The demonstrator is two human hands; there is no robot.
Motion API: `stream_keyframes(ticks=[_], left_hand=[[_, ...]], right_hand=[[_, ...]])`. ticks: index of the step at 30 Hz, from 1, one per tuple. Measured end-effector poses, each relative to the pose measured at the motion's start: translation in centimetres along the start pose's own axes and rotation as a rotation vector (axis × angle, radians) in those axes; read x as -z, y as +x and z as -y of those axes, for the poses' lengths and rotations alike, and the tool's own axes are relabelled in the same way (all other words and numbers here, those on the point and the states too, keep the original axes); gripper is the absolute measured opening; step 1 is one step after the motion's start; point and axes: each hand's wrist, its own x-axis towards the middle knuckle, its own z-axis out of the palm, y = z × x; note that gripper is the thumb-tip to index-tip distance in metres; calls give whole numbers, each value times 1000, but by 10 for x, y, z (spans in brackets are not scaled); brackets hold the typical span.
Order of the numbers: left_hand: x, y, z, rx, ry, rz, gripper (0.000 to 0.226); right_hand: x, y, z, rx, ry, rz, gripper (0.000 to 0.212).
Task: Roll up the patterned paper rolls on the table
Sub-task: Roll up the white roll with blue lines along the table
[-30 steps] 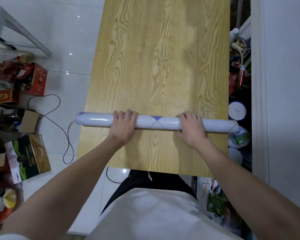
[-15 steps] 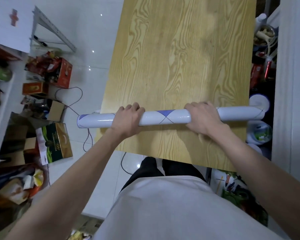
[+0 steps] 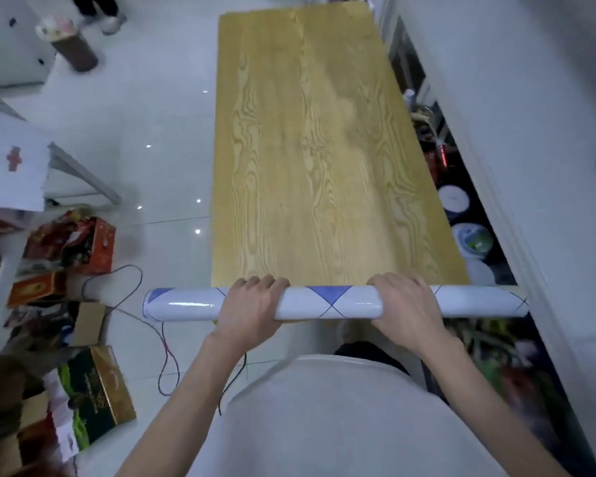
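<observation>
A long white paper roll [image 3: 327, 303] with blue diamond shapes and thin dark lines lies crosswise at the near edge of the wooden table [image 3: 310, 160]. It is fully wound into a tube, and both ends stick out past the table's sides. My left hand [image 3: 252, 306] curls over the roll left of its middle. My right hand [image 3: 405, 306] curls over it right of the middle. Whether the roll rests on the table edge or is lifted just off it, I cannot tell.
Cardboard boxes [image 3: 93, 394] and a red carton [image 3: 83, 246] crowd the white floor to the left, with a loose cable [image 3: 152, 325] running under the roll's left end. Buckets [image 3: 472, 241] and clutter fill the gap between table and white wall at right. A person's feet [image 3: 107, 18] stand at far left.
The roll has come back toward me to the table's near edge, both hands still on it. The camera view has pulled back and tilted up, showing the whole tabletop.
</observation>
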Motion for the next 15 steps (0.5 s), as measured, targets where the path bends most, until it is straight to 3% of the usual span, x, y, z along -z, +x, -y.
stream_keyframes(ticks=[3, 7, 15], left_hand=[[3, -15, 1, -122, 7, -90, 38], [12, -26, -11, -295, 12, -90, 45], [32, -56, -93, -576, 121, -141, 49]], right_hand=[[-7, -43, 18, -112, 26, -26, 40], [-13, -106, 40, -281, 35, -80, 44], [-17, -237, 46, -552, -17, -298, 48]])
